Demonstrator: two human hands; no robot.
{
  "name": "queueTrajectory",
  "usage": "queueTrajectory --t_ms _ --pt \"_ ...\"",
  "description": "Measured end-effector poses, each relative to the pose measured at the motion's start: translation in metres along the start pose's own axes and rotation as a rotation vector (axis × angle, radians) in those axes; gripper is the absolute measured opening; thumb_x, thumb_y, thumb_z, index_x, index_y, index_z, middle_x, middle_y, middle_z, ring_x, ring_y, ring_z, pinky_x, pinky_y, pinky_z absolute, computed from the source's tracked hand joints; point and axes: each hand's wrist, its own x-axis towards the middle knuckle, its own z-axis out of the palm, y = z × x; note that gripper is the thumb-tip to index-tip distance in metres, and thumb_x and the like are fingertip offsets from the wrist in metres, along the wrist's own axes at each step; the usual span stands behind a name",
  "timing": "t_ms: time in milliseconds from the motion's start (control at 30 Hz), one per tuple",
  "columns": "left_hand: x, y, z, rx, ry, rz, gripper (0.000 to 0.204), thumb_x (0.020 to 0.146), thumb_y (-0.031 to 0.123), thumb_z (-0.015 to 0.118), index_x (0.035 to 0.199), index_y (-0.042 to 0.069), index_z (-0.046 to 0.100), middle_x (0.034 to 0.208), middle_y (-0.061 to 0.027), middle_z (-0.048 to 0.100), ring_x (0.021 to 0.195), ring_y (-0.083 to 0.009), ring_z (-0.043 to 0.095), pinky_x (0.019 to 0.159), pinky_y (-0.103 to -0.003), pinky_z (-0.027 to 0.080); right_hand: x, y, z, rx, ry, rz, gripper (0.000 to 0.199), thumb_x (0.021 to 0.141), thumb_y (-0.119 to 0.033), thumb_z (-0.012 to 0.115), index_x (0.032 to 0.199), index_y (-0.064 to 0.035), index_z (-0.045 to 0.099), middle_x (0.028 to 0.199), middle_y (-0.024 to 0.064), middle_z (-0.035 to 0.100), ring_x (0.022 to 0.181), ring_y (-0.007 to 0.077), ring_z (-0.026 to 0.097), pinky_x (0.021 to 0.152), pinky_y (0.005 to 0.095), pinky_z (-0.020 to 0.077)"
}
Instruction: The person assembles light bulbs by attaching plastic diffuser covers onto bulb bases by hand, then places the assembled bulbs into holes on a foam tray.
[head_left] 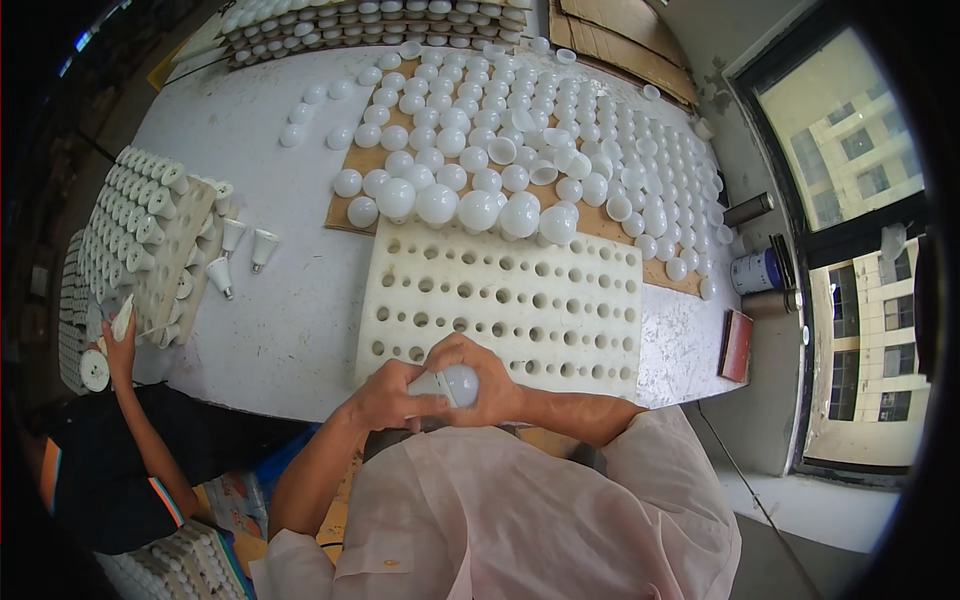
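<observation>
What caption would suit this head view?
Left hand and right hand hold a round-topped white bulb near a rectangular white board with holes.

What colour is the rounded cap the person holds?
The rounded cap is white, looking slightly greyish; head view shows it best.

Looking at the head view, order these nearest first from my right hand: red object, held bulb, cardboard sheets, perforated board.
Right hand:
1. Held bulb, in its grip.
2. Perforated board, just beyond.
3. Red object, right table edge.
4. Cardboard sheets, far end.

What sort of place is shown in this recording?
Probably a light-bulb assembly workshop: massed white bulb domes, a white board with rows of holes, and racked white bulb bodies at left suggest it.
</observation>
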Motion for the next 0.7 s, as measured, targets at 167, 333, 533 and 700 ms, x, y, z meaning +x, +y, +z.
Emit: queueTrajectory --t_ms 167,333,533,700 --pt "0.025 -0.005 -0.012 -0.036 -0.033 -0.073 0.036 0.079 0.024 0.072 0.092 -0.008 0.061 0.067 -0.0072 0.058 0.047 -0.0107 0.057 0.033 -0.019 0.035 -0.008 0.023 -0.004 0.010 0.059 0.046 0.047 0.061 -0.002 0.072 0.101 -0.0058 0.047 0.097 0.0107 0.053 0.088 0.0220 0.052 0.079 0.0348 0.0435" --pt "0.034 0.002 -0.007 -0.003 -0.042 -0.131 0.036 0.080 0.025 0.070 0.093 -0.007 0.061 0.067 -0.0066 0.058 0.046 -0.0107 0.056 0.031 -0.019 0.033 -0.012 0.027 -0.008 0.011 0.111 0.092 0.046 0.061 -0.003 0.071 0.101 -0.0052 0.047 0.096 0.0109 0.052 0.087 0.0208 0.053 0.077 0.0331 0.0450" --pt "0.041 0.013 0.004 0.014 -0.048 -0.137 0.034 0.080 0.024 0.070 0.093 -0.006 0.062 0.066 -0.0065 0.057 0.044 -0.0099 0.054 0.032 -0.019 0.033 -0.020 0.033 -0.018 0.039 0.118 0.079 0.046 0.062 -0.004 0.071 0.100 -0.0044 0.046 0.098 0.0114 0.050 0.089 0.0203 0.053 0.079 0.0328 0.0449" --pt "0.056 0.009 -0.002 0.109 -0.108 -0.126 0.037 0.083 0.027 0.068 0.094 -0.007 0.061 0.066 -0.0085 0.058 0.043 -0.0107 0.054 0.030 -0.020 0.033 -0.025 0.030 -0.025 -0.053 0.122 0.155 0.071 0.062 -0.006 0.075 0.124 -0.0053 0.039 0.107 0.0133 0.049 0.097 0.0234 0.053 0.085 0.0356 0.0451"
